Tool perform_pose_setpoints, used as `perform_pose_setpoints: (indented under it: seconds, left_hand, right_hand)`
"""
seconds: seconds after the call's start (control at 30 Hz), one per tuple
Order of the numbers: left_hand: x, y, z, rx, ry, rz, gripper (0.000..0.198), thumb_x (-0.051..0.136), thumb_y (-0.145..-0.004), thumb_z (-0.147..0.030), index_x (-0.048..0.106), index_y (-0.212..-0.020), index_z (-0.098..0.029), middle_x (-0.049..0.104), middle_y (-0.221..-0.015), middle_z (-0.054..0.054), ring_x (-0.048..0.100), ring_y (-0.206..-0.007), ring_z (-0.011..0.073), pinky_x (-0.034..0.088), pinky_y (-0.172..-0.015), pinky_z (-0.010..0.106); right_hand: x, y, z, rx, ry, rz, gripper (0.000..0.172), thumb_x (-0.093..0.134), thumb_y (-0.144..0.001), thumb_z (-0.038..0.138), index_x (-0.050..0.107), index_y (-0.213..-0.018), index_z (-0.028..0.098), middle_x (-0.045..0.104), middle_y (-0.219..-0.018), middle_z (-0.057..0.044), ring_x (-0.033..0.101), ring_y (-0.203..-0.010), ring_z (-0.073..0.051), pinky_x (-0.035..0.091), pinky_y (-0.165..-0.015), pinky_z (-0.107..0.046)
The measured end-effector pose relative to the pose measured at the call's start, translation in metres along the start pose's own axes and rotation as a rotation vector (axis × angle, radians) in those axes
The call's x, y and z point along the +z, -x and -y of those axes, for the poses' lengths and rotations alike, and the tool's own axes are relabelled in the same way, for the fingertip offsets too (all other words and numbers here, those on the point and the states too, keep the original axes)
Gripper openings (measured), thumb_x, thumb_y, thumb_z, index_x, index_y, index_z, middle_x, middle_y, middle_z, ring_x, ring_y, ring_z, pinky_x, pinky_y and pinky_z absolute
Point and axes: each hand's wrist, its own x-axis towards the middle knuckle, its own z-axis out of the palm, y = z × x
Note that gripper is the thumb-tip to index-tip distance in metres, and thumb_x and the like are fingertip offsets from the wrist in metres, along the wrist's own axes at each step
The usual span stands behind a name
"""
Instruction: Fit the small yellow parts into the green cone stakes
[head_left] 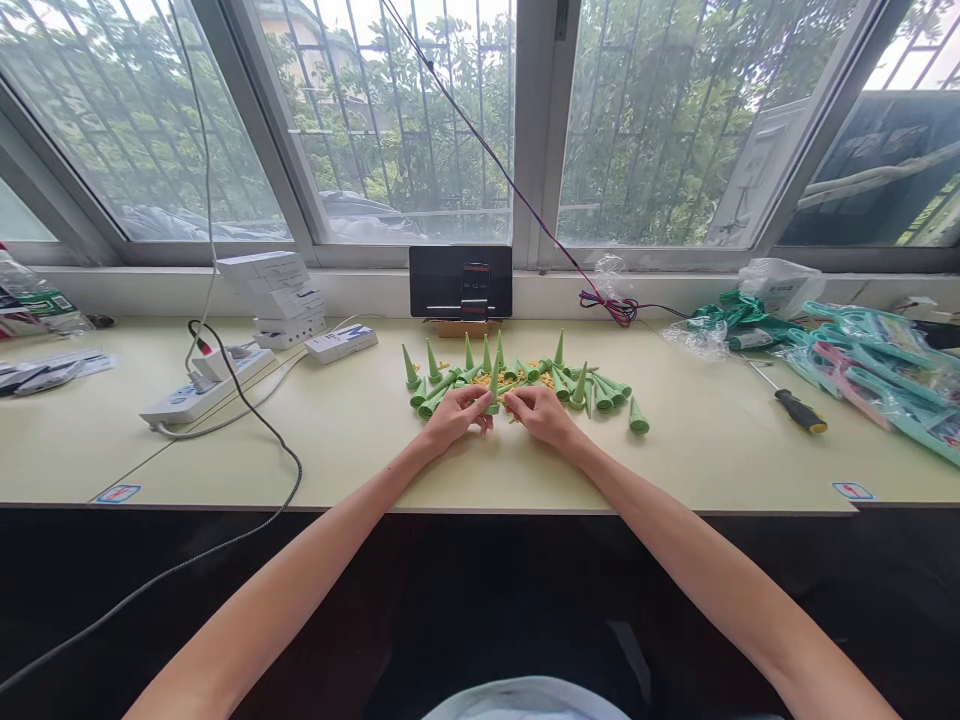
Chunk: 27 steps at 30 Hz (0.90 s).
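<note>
My left hand (pixel 460 415) is closed around a small green cone (pixel 493 384), its tip pointing up. Close beside it, my right hand (pixel 541 414) has thumb and finger pinched together near the cone; whatever they hold is too small to make out. Behind and around both hands lie several more green cones, some upright like the one at the back (pixel 559 348), others on their sides. Small yellow-orange pieces (pixel 534 380) are scattered among them. One separate cone (pixel 637 416) stands off to the right, slightly tilted.
A phone-like black screen (pixel 435 282) stands by the window. White power strips (pixel 187 402) and a dark cable (pixel 289 450) are on the left, near stacked white boxes (pixel 266 290). A screwdriver (pixel 801 411) and plastic-wrapped turquoise items (pixel 885 365) lie on the right.
</note>
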Motion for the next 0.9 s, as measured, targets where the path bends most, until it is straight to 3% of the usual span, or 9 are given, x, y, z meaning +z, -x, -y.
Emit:
perform_pose_setpoints:
  seconds: [0.3, 0.6, 0.9]
  left_hand:
    - [-0.0005, -0.0005, 0.0008, 0.008, 0.021, 0.004, 0.037, 0.063, -0.083, -0.05, 0.063, -0.087, -0.013, 0.058, -0.07, 0.001, 0.061, -0.057, 0.0127, 0.052, -0.054, 0.026]
    - [-0.0009, -0.0001, 0.0004, 0.001, 0.024, 0.0, 0.038, 0.063, -0.083, -0.05, 0.063, -0.088, -0.013, 0.058, -0.071, 0.001, 0.061, -0.057, 0.0123, 0.052, -0.054, 0.026]
    - [-0.001, -0.001, 0.0031, 0.01, 0.032, 0.011, 0.037, 0.063, -0.083, -0.049, 0.063, -0.088, -0.012, 0.059, -0.076, 0.002, 0.061, -0.058, 0.0118, 0.052, -0.054, 0.026]
  right_hand:
    - [-0.0004, 0.0016, -0.0001, -0.055, 0.041, -0.055, 0.033, 0.054, -0.087, 0.042, 0.065, -0.07, 0.017, 0.058, -0.06, -0.001, 0.046, -0.054, -0.012, 0.035, -0.053, -0.024]
    - [-0.0007, 0.0023, 0.0041, -0.064, 0.045, -0.062, 0.033, 0.054, -0.086, 0.043, 0.062, -0.067, 0.017, 0.052, -0.058, 0.001, 0.041, -0.053, -0.011, 0.032, -0.052, -0.025]
    - [-0.0005, 0.0003, 0.002, 0.021, -0.019, 0.024, 0.043, 0.046, -0.09, 0.044, 0.05, -0.058, 0.017, 0.044, -0.051, 0.003, 0.038, -0.051, -0.01, 0.031, -0.053, -0.024]
